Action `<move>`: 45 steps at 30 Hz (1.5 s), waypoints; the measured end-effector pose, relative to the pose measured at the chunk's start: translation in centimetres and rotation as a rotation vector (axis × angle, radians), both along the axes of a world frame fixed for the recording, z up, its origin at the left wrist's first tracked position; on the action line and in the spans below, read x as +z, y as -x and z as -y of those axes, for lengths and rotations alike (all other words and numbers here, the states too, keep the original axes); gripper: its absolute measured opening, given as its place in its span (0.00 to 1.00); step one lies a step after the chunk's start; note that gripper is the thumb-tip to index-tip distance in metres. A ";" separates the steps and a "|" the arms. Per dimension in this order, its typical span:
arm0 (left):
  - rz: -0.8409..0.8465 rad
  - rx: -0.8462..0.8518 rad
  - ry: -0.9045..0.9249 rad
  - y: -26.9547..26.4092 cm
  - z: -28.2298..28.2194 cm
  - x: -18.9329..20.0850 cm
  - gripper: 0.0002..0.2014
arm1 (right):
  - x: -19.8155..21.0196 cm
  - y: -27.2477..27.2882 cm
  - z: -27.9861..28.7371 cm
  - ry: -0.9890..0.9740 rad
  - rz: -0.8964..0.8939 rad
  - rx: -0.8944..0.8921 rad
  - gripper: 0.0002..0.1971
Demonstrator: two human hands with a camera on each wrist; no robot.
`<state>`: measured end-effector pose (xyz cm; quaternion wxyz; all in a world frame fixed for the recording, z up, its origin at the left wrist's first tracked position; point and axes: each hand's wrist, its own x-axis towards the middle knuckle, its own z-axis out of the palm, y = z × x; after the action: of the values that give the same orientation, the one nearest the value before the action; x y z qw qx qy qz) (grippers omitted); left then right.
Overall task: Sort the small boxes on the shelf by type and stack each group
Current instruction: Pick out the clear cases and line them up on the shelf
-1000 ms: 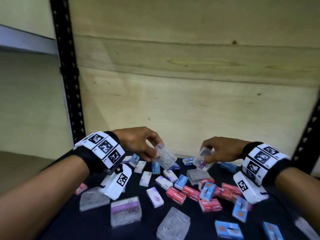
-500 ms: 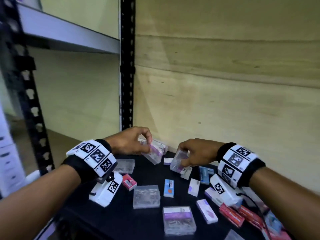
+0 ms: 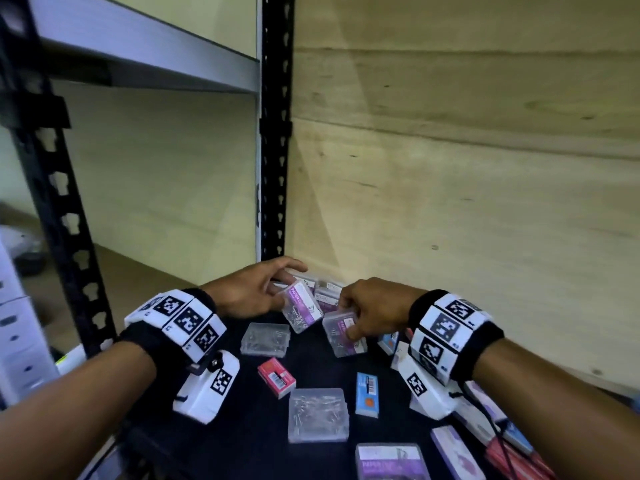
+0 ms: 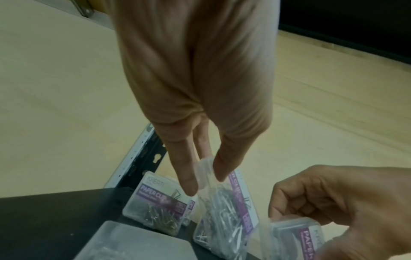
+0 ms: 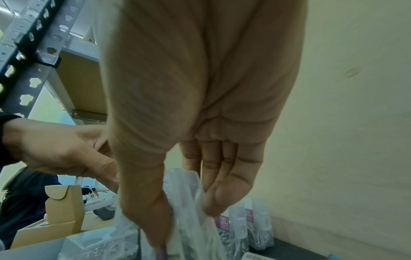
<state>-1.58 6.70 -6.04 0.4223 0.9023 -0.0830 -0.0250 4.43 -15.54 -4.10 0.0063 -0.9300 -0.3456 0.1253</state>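
Note:
My left hand (image 3: 263,292) pinches a clear paper-clip box with a purple label (image 3: 301,308) by its top edge, and the box hangs tilted over the black shelf mat (image 3: 242,445). The left wrist view shows thumb and fingers (image 4: 205,177) clamped on that box (image 4: 222,207). My right hand (image 3: 367,310) grips a second clear purple-labelled box (image 3: 343,336) just to the right, and the right wrist view shows the same grip (image 5: 184,211). More boxes of this kind (image 3: 325,292) stand in the back left corner behind both hands.
Two flat clear boxes (image 3: 265,339) (image 3: 318,414), a red box (image 3: 276,376) and a blue box (image 3: 367,393) lie on the mat in front of the hands. More mixed boxes (image 3: 457,452) lie at the lower right. A black upright post (image 3: 275,133) and plywood wall (image 3: 450,202) close the corner.
Both hands have carried their clear boxes leftward to the shelf's back left corner, and the view has turned with them. The left-hand box now hangs lower, close beside the right-hand box.

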 end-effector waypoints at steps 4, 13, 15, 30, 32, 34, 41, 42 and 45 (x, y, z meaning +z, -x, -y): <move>-0.031 0.000 -0.024 -0.5 -1.1 -0.5 0.30 | -0.5 -0.5 -0.8 -0.004 0.006 0.025 0.27; -0.104 0.065 -0.031 -1.4 -3.9 -2.4 0.20 | -1.3 -1.6 -3.2 -0.026 0.042 0.072 0.24; -0.115 0.068 -0.040 -1.5 -4.1 -2.7 0.19 | -1.5 -1.8 -3.6 -0.021 0.055 0.079 0.23; -0.048 0.167 -0.333 -2.2 -4.7 -3.2 0.14 | -2.3 -2.3 -4.9 0.010 0.156 0.090 0.23; -0.035 0.170 -0.359 -2.3 -4.7 -3.2 0.13 | -2.3 -2.3 -4.9 0.016 0.176 0.093 0.22; -0.018 0.179 -0.420 -2.4 -4.5 -3.2 0.13 | -2.2 -2.3 -5.0 0.011 0.179 0.092 0.22; 0.014 0.253 -0.609 -2.3 -3.8 -2.7 0.17 | -2.0 -1.6 -5.2 0.030 0.217 0.090 0.23; 0.017 0.260 -0.650 -1.9 -3.7 -2.4 0.18 | -1.7 -1.2 -5.1 0.025 0.225 0.098 0.23; 0.070 0.243 -0.705 -0.7 -3.0 -1.4 0.15 | -0.5 0.3 -4.7 0.017 0.181 0.151 0.21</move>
<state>-0.90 9.66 -7.40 0.0825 0.9959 0.0243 0.0291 4.13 -10.85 -4.60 -0.0421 -0.9087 -0.4129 0.0439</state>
